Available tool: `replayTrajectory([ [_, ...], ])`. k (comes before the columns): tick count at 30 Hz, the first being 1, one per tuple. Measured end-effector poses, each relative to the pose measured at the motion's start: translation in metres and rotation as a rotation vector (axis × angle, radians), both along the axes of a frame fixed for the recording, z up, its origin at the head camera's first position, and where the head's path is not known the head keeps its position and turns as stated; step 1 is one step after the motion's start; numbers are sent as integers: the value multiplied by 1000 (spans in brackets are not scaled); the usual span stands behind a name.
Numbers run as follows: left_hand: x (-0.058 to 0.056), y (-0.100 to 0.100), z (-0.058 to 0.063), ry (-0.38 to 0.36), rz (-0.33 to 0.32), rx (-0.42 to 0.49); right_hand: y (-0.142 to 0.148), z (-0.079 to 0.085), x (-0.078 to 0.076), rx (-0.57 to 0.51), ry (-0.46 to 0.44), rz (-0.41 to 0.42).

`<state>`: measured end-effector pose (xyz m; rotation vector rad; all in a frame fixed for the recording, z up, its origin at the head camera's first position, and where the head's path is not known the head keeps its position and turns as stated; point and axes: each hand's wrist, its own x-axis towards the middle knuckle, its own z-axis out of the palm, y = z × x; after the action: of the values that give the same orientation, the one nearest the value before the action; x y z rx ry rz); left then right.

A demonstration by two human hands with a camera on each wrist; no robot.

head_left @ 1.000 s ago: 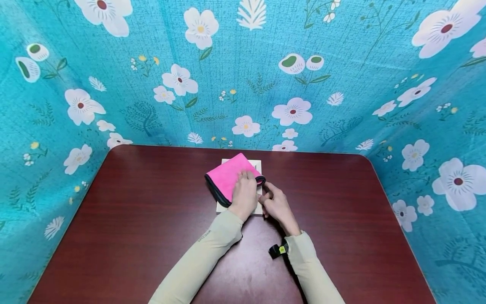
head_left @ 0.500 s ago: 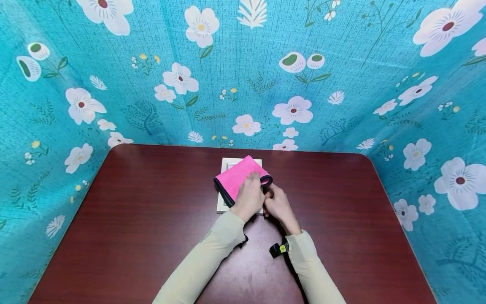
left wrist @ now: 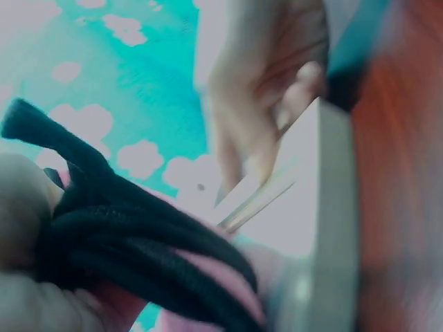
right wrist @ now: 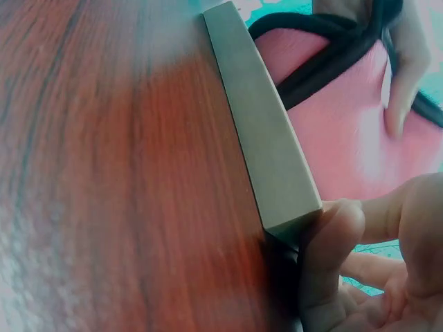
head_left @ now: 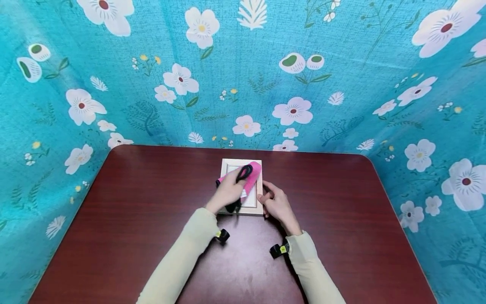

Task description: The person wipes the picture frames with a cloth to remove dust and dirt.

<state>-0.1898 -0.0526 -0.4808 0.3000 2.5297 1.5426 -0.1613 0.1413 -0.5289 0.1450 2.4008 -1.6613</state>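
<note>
A white picture frame (head_left: 255, 211) lies flat on the table, its raised border and pale centre partly covered. My left hand (head_left: 226, 191) grips a folded pink cloth (head_left: 253, 171) with black edging, bunched over the frame's face. Black trim of the cloth (left wrist: 159, 238) fills much of the left wrist view, beside the blurred frame (left wrist: 332, 214). At the frame's right side, my right hand (head_left: 279, 205) holds the edge between thumb and bent fingers. The right wrist view has its thumb at a corner of the frame (right wrist: 266, 131), with the pink cloth (right wrist: 339, 138) behind.
The dark red-brown table (head_left: 152, 236) has rounded far corners. A blue floral curtain (head_left: 228, 84) hangs behind it and along both sides. Small black wrist cameras sit below each hand, the left one (head_left: 223, 236) and the right one (head_left: 279, 250).
The cloth slid right across the frame, then my left hand gathered and turned it, moving left and uncovering more of the frame's face. My right hand stays at the frame's right edge.
</note>
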Motion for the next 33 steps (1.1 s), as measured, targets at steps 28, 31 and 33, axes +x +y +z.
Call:
replayTrajectory([
  [28,11,-26,1,393,99,-522,2,-1,-2,4,-27,8],
  [31,21,-12,-11,355,7,-615,2,0,-3,-4,-23,12],
  [33,26,-4,-14,365,-26,-653,3,1,-3,-1,-21,12],
])
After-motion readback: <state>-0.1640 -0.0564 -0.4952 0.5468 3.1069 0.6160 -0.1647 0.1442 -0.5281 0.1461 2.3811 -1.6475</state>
